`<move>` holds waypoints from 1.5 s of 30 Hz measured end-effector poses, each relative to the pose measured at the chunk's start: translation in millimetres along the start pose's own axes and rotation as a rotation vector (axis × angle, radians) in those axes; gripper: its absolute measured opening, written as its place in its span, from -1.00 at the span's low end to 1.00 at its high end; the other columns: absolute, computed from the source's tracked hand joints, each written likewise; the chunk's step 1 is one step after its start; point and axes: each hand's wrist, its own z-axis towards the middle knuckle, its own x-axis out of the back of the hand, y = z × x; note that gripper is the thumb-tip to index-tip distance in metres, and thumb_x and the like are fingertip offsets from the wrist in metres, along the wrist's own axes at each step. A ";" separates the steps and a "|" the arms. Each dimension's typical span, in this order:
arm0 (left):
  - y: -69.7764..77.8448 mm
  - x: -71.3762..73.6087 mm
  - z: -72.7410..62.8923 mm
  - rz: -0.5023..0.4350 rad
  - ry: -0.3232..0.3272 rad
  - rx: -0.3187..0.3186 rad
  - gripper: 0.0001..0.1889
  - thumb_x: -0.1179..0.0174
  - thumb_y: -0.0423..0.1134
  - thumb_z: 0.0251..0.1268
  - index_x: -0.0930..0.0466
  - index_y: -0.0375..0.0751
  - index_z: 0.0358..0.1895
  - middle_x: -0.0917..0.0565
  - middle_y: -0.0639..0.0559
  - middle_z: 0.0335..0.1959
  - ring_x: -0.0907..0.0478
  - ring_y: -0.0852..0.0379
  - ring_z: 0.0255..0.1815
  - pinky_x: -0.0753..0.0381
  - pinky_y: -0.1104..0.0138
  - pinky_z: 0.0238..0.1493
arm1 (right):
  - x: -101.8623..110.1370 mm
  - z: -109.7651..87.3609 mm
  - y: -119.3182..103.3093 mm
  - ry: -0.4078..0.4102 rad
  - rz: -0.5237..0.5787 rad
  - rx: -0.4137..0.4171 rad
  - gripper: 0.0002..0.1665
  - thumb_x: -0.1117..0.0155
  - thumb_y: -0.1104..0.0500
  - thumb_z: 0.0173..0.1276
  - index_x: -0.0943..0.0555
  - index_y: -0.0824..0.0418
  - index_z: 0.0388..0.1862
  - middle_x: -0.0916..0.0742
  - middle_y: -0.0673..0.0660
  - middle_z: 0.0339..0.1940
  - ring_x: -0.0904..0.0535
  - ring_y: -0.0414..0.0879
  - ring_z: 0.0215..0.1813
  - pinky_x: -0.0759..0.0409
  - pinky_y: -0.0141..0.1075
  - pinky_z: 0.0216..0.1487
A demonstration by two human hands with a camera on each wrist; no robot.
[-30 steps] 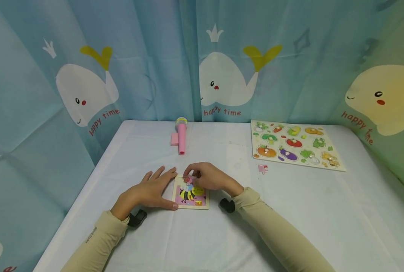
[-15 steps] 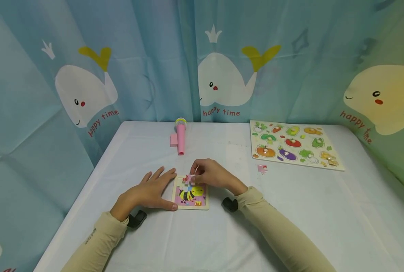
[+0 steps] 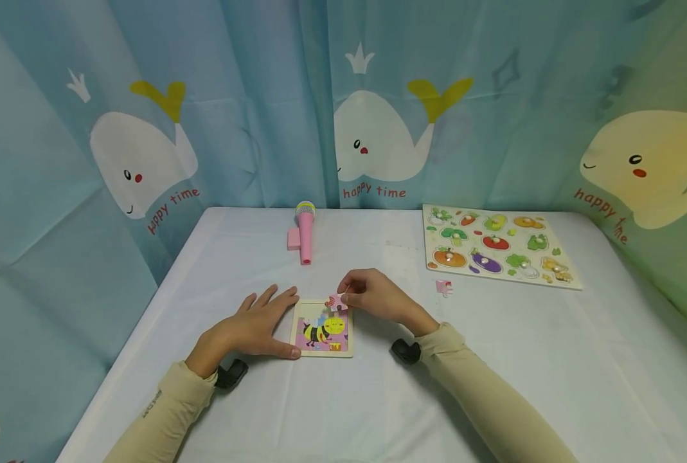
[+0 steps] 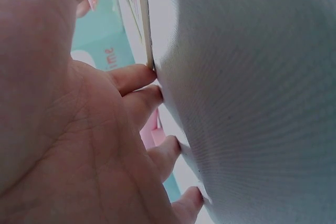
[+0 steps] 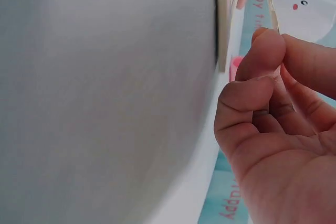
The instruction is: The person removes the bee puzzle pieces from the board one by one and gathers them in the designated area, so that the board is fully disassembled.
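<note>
A small wooden puzzle tray with a bee picture lies on the table, its upper part showing bare wood. My left hand rests beside it with spread fingers, thumb and index at its left edge. In the left wrist view the fingertips touch the cloth along the tray's side. Over the tray's upper right corner, my right hand pinches a pink puzzle piece between thumb and index finger. The right wrist view shows that piece edge-on, raised above the tray.
A second pink puzzle piece lies to the right on the white tablecloth. Behind it is a vegetable knob-puzzle board. A pink toy microphone lies at the back, next to a small pink block. Whale-printed curtains surround the table.
My right hand has lifted the pink puzzle piece from the tray's upper middle and shifted it right, baring more wood there. The left hand has stayed at the tray's left edge.
</note>
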 end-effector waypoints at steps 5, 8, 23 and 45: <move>-1.4 -1.0 0.7 -0.005 0.003 -0.011 0.17 -0.52 0.27 0.18 -0.13 -0.27 0.70 -0.06 -0.18 0.76 0.21 -0.35 0.75 0.26 -0.36 0.60 | 10.9 -9.4 7.5 0.020 0.017 -0.014 -0.92 -0.34 0.37 0.50 -0.72 0.32 -0.09 -0.69 0.09 -0.36 -0.58 -0.06 -0.30 -0.54 -0.22 -0.21; -1.9 -1.2 0.6 -0.004 0.003 -0.015 0.16 -0.52 0.25 0.19 -0.13 -0.27 0.70 -0.05 -0.18 0.76 0.22 -0.35 0.75 0.27 -0.35 0.60 | 17.7 -14.6 10.1 0.028 0.024 -0.030 -0.92 -0.34 0.36 0.51 -0.71 0.33 -0.08 -0.70 0.10 -0.37 -0.59 -0.03 -0.32 -0.53 -0.22 -0.24; 1.4 -1.4 0.2 -0.003 0.008 -0.012 0.15 -0.53 0.25 0.19 -0.15 -0.26 0.69 -0.07 -0.17 0.75 0.19 -0.36 0.74 0.23 -0.37 0.60 | 41.8 -32.8 20.8 0.090 0.031 -0.099 -0.91 -0.34 0.33 0.52 -0.72 0.30 -0.06 -0.72 0.11 -0.35 -0.66 0.01 -0.29 -0.58 -0.24 -0.23; 1.8 -1.1 0.4 -0.001 0.009 -0.006 0.17 -0.54 0.25 0.18 -0.13 -0.28 0.70 -0.07 -0.20 0.75 0.19 -0.38 0.74 0.24 -0.36 0.60 | 81.9 -55.7 35.4 0.187 0.025 -0.182 -0.84 -0.31 0.34 0.53 -0.68 0.36 0.01 -0.74 0.16 -0.30 -0.64 0.09 -0.23 -0.60 -0.19 -0.20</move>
